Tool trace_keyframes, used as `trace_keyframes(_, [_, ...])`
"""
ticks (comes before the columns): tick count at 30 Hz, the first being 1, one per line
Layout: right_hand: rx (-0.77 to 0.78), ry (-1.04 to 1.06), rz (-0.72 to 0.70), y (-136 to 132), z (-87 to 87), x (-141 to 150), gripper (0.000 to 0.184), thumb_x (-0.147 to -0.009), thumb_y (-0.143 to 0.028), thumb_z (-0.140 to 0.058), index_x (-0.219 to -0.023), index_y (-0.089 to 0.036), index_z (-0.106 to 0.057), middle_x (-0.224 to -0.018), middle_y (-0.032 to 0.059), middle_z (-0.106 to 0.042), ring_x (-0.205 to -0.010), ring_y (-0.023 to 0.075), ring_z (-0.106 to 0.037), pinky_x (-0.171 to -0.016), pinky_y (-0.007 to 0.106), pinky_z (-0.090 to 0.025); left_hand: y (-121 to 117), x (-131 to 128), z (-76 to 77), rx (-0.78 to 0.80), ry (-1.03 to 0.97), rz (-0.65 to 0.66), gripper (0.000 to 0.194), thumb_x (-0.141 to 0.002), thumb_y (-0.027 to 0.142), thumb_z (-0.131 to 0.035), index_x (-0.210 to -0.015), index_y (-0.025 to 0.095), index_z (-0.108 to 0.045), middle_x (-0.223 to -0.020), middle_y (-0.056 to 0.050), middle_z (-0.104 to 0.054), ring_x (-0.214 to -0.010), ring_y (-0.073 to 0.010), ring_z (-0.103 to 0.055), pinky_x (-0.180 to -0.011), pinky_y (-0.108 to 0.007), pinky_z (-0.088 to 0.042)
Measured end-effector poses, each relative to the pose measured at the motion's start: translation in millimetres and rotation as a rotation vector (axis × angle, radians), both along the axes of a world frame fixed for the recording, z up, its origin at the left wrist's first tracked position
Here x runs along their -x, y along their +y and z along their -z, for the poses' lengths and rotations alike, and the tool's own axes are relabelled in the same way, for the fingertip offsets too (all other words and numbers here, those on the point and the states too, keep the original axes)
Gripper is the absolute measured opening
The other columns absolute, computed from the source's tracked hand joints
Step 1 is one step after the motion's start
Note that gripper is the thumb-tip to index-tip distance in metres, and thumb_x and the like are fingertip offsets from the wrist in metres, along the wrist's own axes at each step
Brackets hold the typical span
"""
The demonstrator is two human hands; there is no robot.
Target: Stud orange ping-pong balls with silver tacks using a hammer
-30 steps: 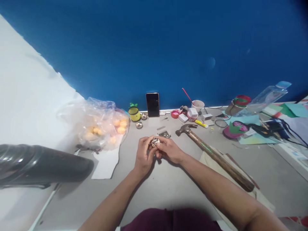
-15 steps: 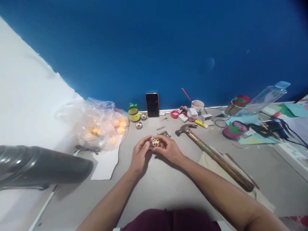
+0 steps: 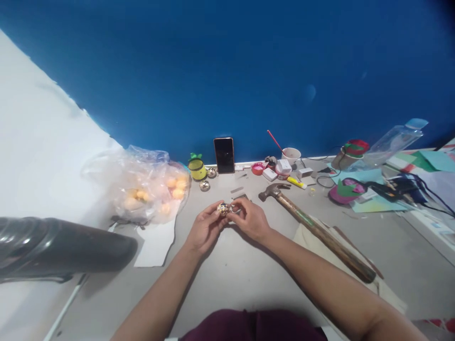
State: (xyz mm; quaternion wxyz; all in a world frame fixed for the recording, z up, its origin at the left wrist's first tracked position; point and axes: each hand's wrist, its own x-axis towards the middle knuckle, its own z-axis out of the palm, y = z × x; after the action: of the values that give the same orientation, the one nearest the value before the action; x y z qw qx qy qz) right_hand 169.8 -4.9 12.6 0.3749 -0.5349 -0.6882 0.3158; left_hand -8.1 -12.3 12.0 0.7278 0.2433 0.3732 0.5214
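A small gold openwork ball (image 3: 223,209) with dark gaps is held up just above the grey table (image 3: 231,279). My left hand (image 3: 205,227) grips it between thumb and fingers from the left. From the right, my right hand (image 3: 250,220) is closed in a pinch at the ball's edge; whether it also holds a tiny part cannot be made out. Just beyond my right fingers lies a small dark flat piece (image 3: 241,196), partly hidden. Two similar metallic balls, a nearer ball (image 3: 204,185) and a farther ball (image 3: 212,172), rest by a yellow pot (image 3: 196,169).
A claw hammer (image 3: 302,218) lies on a cloth at right. A phone (image 3: 224,155) leans on the blue wall. Plastic bags with orange balls (image 3: 152,187) and a dark cylinder (image 3: 64,244) stand left. Small boxes, a cup (image 3: 291,155) and a bottle (image 3: 398,142) line the back right.
The ball has shifted slightly left and turned in my fingers. My left hand has rolled more open beneath it, and my right fingers have moved to its right edge.
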Motion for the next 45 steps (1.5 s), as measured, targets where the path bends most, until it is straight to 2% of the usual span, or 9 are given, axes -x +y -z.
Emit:
trace_keyframes(4, [-0.077, -0.007, -0.108, -2, 4.2, 0, 0.009, -0.094, -0.03, -0.068, -0.096, -0.022, -0.071, -0.083, -0.0004, -0.074, -0.072, 0.0145, -0.063, -0.071, 0.026, -0.042, 6, 8, -2.5, 0.027, -0.067, -0.054, 0.025, -0.085, 0.012, -0.075, -0.109, 0.01, -0.075, -0.105, -0.013, -0.077, -0.096, -0.0214, -0.075, -0.088, -0.032, -0.063])
trace_keyframes(12, [-0.085, -0.248, -0.423, -9, 7.8, 3, 0.008, -0.097, -0.024, -0.064, -0.093, -0.022, -0.071, -0.096, 0.0011, -0.078, -0.085, 0.0155, -0.068, -0.075, 0.026, -0.038, 13, 18, -6.2, 0.083, -0.042, -0.145, 0.021, -0.089, 0.007, -0.068, -0.109, 0.01, -0.073, -0.1, -0.01, -0.076, -0.09, -0.019, -0.076, -0.081, -0.027, -0.065])
trace_keyframes(19, [-0.036, -0.389, -0.495, -8, 5.9, 4, 0.013, -0.1, -0.031, -0.062, -0.097, -0.022, -0.071, -0.101, 0.0018, -0.078, -0.089, 0.0168, -0.068, -0.072, 0.028, -0.034, 17, 27, -10.2, 0.068, 0.039, -0.182, 0.023, -0.088, 0.01, -0.069, -0.111, 0.012, -0.072, -0.102, -0.012, -0.077, -0.087, -0.017, -0.076, -0.077, -0.026, -0.064])
trace_keyframes(24, [-0.008, -0.392, -0.498, -6, 4.5, 5, 0.014, -0.1, -0.03, -0.06, -0.096, -0.022, -0.071, -0.102, 0.0015, -0.079, -0.089, 0.017, -0.068, -0.072, 0.029, -0.033, 22, 37, -15.2, -0.098, 0.323, -0.213, 0.042, -0.075, 0.02, -0.084, -0.115, 0.017, -0.072, -0.09, -0.004, -0.073, -0.084, -0.0171, -0.073, -0.078, -0.029, -0.061])
trace_keyframes(28, [0.022, -0.386, -0.495, -3, 5.6, 6, 0.013, -0.098, -0.03, -0.061, -0.096, -0.023, -0.072, -0.101, 0.0018, -0.079, -0.09, 0.0176, -0.068, -0.072, 0.029, -0.033, 39, 43, -29.3, -0.255, 0.732, -0.23, 0.052, -0.073, 0.035, -0.084, -0.12, 0.019, -0.071, -0.103, -0.006, -0.074, -0.088, -0.0204, -0.071, -0.085, -0.037, -0.059])
trace_keyframes(32, [0.049, -0.38, -0.493, -1, 5.1, 6, 0.014, -0.098, -0.03, -0.061, -0.097, -0.023, -0.073, -0.101, 0.0021, -0.079, -0.09, 0.0177, -0.068, -0.072, 0.028, -0.033, 67, 38, -37.7, -0.47, 1.157, -0.275, 0.045, -0.08, 0.041, -0.074, -0.119, 0.019, -0.071, -0.113, -0.01, -0.073, -0.1, -0.0253, -0.068, -0.09, -0.042, -0.056])
trace_keyframes(37, [0.062, -0.385, -0.501, 0, 2.4, 6, 0.016, -0.098, -0.032, -0.06, -0.099, -0.023, -0.074, -0.104, 0.0028, -0.079, -0.093, 0.0186, -0.069, -0.073, 0.029, -0.034, 101, 25, -23.2, -0.798, 1.526, -0.291, 0.033, -0.088, 0.034, -0.062, -0.116, 0.019, -0.072, -0.118, -0.013, -0.069, -0.117, -0.0322, -0.061, -0.103, -0.048, -0.048])
trace_keyframes(40, [0.071, -0.389, -0.499, 0, -0.4, 6, 0.015, -0.097, -0.031, -0.061, -0.098, -0.023, -0.074, -0.104, 0.0026, -0.079, -0.093, 0.0187, -0.069, -0.072, 0.029, -0.034, 114, 21, -15.6, -0.835, 1.667, -0.238, 0.034, -0.091, 0.033, -0.058, -0.121, 0.019, -0.069, -0.119, -0.014, -0.07, -0.118, -0.0344, -0.06, -0.106, -0.05, -0.044])
trace_keyframes(45, [0.08, -0.382, -0.506, 0, -3.2, 5, 0.014, -0.097, -0.03, -0.062, -0.099, -0.023, -0.074, -0.104, 0.0025, -0.079, -0.093, 0.019, -0.069, -0.073, 0.029, -0.035, 117, 19, -12.1, -0.763, 1.858, -0.14, 0.039, -0.094, 0.032, -0.055, -0.129, 0.018, -0.064, -0.123, -0.018, -0.071, -0.117, -0.0381, -0.059, -0.105, -0.051, -0.039])
